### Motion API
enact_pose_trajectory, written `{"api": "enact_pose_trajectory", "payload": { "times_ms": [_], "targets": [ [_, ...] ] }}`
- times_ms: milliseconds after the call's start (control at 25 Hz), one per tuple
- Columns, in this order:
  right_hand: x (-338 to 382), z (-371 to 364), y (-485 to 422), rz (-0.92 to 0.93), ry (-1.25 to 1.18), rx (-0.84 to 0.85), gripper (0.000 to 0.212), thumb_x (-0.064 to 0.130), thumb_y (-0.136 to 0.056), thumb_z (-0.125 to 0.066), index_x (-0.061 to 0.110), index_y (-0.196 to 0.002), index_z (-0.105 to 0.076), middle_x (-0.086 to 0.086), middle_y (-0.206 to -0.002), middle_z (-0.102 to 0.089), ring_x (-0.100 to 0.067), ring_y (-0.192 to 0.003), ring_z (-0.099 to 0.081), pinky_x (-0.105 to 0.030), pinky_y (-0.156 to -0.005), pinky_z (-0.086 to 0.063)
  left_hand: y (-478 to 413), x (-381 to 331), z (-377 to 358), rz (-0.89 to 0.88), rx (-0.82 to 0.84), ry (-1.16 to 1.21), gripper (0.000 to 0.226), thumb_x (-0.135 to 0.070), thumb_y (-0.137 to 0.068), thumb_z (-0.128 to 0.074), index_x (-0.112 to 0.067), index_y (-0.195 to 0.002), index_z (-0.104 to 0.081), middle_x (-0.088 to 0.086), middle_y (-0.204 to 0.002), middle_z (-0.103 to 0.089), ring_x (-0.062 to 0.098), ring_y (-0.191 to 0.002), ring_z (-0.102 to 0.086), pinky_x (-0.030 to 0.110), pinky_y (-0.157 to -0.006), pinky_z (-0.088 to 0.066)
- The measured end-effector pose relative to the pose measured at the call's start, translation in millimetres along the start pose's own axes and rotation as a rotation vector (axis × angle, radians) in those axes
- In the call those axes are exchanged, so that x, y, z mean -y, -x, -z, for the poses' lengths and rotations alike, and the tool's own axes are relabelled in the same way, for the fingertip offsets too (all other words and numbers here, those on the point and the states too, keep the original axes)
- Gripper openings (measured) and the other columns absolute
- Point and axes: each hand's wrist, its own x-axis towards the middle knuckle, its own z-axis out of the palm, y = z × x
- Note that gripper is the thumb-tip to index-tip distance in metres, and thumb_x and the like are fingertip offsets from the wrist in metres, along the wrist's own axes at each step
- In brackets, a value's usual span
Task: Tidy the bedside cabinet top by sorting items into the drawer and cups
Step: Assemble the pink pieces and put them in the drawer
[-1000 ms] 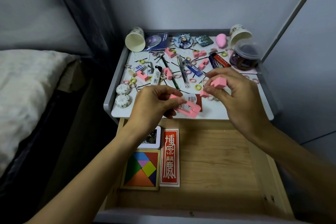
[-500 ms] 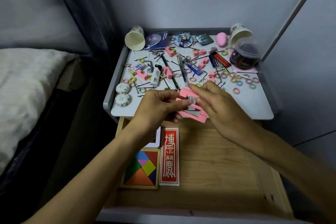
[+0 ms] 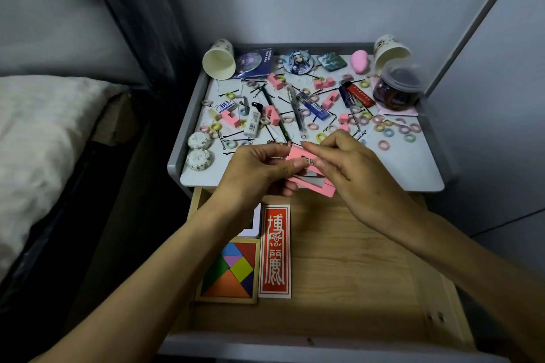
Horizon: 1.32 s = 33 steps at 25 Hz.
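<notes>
Swinging in from the right, where a second ago it held a pink block apart, the right hand (image 3: 354, 174) now meets the left hand (image 3: 259, 168) at the pink frame (image 3: 318, 190).

Head view: the frame is held in the air just above the near edge of the cabinet top (image 3: 413, 168), over the far end of the open drawer (image 3: 354, 259). The left thumb and fingers pinch its left side. The right fingertips curl on its far edge. Whether the block sits under them cannot be told.

The step looks like seating a piece in the frame. It would go best with the frame held level and steady on the left, and the piece pressed in square, not forced at an angle.

By count: two paper cups (image 3: 219, 60) lie on their sides at the far corners. At least six loose pink blocks (image 3: 275, 81) lie scattered between them. Two round tins (image 3: 199, 140) sit at the left edge and one lidded tub (image 3: 398, 87) stands far right. The hair rings (image 3: 383, 144) are too many to count. In the drawer lie one tangram (image 3: 233, 271) and one red card (image 3: 275, 252), side by side.
</notes>
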Motion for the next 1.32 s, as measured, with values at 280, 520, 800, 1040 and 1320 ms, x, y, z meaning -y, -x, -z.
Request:
{"api": "enact_pose_trajectory", "payload": {
  "times_ms": [280, 520, 800, 1040, 1320],
  "targets": [
    [-1.4, -1.2, -0.7, 0.010, 0.044, 0.009, 0.040, 0.018, -0.100, -0.049, 0.015, -0.140, -0.050, 0.003, -0.099, -0.047, -0.009, -0.093, -0.048, -0.010, -0.071, -0.036, 2.3, -0.4, -1.0, -0.010, 0.007, 0.042, 0.015, -0.008, -0.092, -0.060, -0.004, -0.101, -0.071, 0.012, -0.082, -0.074, 0.012, -0.056, -0.063, 0.020, -0.056, -0.055],
    [1.4, 1.5, 2.5, 0.035, -0.033, -0.080, 0.035, 0.015, -0.096, -0.058, 0.016, -0.130, -0.061, 0.006, -0.096, -0.052, -0.004, -0.090, -0.052, -0.013, -0.070, -0.046, 1.3, 0.3, 1.6, -0.018, -0.002, 0.040, 0.021, -0.009, -0.091, -0.061, -0.004, -0.110, -0.069, 0.016, -0.085, -0.073, 0.014, -0.056, -0.063, 0.023, -0.056, -0.055],
    [0.9, -1.5, 0.8, 0.055, -0.034, -0.129, 0.022, 0.014, -0.091, -0.064, 0.011, -0.112, -0.068, 0.011, -0.095, -0.056, 0.009, -0.085, -0.051, -0.005, -0.073, -0.041, 3.5, 2.8, 3.3, -0.031, -0.020, 0.060, 0.015, -0.006, -0.092, -0.059, -0.005, -0.099, -0.072, 0.015, -0.081, -0.073, 0.014, -0.055, -0.063, 0.022, -0.056, -0.055],
    [5.9, -7.4, 5.6, 0.036, -0.059, -0.102, 0.057, 0.027, -0.083, -0.074, 0.014, -0.134, -0.054, 0.010, -0.117, -0.051, 0.004, -0.103, -0.048, 0.001, -0.086, -0.037, 3.9, -0.8, 7.1, 0.002, -0.108, 0.145, 0.020, -0.010, -0.093, -0.059, 0.002, -0.104, -0.071, 0.015, -0.080, -0.071, 0.014, -0.053, -0.061, 0.020, -0.055, -0.055],
    [2.8, -11.0, 3.7, 0.047, 0.025, -0.176, 0.058, 0.018, -0.075, -0.081, 0.008, -0.128, -0.058, -0.002, -0.118, -0.060, -0.002, -0.100, -0.052, 0.001, -0.086, -0.040, 4.7, -2.6, 12.9, 0.031, -0.174, 0.195, 0.021, -0.013, -0.092, -0.061, 0.003, -0.101, -0.071, 0.011, -0.077, -0.073, 0.013, -0.052, -0.060, 0.018, -0.053, -0.054]
  ]
}}
